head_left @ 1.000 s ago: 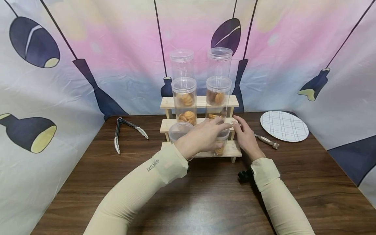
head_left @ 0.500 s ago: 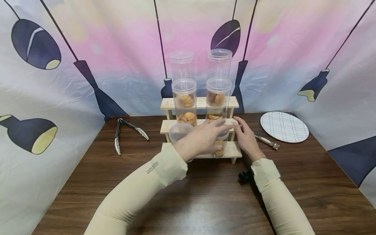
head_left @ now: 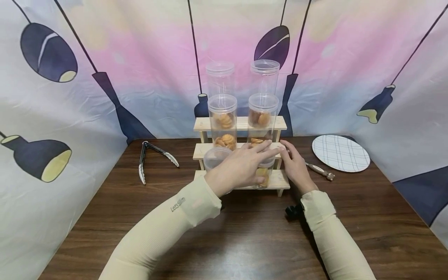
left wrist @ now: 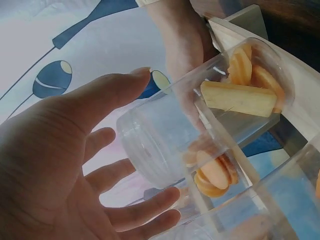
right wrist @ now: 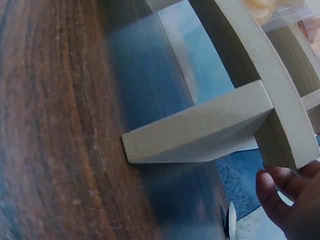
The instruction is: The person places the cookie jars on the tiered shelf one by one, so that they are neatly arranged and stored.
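Note:
A clear lidded jar with a pale wafer stick and orange cookies stands on the lowest step of the wooden stand. Over that jar's lid is my left hand, its fingers spread; the left wrist view shows a gap between thumb and lid. My right hand is at the stand's right side, its fingertips by the end of a step; whether they press on it I cannot tell. Left of the jar, a second front jar is partly hidden by my left hand.
Two cookie jars occupy the middle step, and two taller-standing clear jars the top one. Metal tongs lie spread at left. At right are a brown-handled utensil and a checked white plate. A patterned cloth hangs behind.
My left hand has drawn slightly left and its fingers have loosened around the front right jar, showing more of its wafer. The right hand stays by the stand. The head view has shifted slightly.

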A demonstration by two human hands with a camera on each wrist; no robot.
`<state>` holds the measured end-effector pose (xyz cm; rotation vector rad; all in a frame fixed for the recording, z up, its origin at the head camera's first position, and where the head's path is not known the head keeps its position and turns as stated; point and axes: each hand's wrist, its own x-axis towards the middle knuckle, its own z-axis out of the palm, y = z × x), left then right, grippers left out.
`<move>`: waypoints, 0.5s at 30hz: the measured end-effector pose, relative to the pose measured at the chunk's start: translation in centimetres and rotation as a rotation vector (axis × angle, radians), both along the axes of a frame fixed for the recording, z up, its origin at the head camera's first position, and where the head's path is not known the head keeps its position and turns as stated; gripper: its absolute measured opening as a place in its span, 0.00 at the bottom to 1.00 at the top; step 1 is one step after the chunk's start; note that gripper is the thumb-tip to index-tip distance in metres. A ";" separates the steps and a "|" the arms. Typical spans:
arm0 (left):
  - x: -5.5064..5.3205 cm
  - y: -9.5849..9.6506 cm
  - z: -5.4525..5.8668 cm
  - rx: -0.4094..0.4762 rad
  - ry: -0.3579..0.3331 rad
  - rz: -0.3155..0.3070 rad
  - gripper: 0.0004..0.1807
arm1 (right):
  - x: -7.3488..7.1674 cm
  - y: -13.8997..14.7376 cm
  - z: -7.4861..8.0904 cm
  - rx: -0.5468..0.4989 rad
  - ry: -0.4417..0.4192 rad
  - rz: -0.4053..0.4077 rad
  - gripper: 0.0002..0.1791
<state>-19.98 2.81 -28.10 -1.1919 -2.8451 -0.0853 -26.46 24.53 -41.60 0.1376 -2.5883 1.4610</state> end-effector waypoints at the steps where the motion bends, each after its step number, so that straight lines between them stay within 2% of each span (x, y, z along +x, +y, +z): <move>1: 0.1 -0.1 0.0 0.004 0.006 -0.006 0.50 | 0.0 0.0 0.0 -0.001 0.000 0.001 0.33; 7: 0.7 -0.9 0.4 0.026 0.040 -0.007 0.50 | -0.2 0.0 0.0 0.000 -0.008 0.013 0.36; 15: 2.3 -2.4 1.5 0.140 0.092 -0.015 0.45 | 0.1 1.0 0.1 0.060 -0.023 0.012 0.36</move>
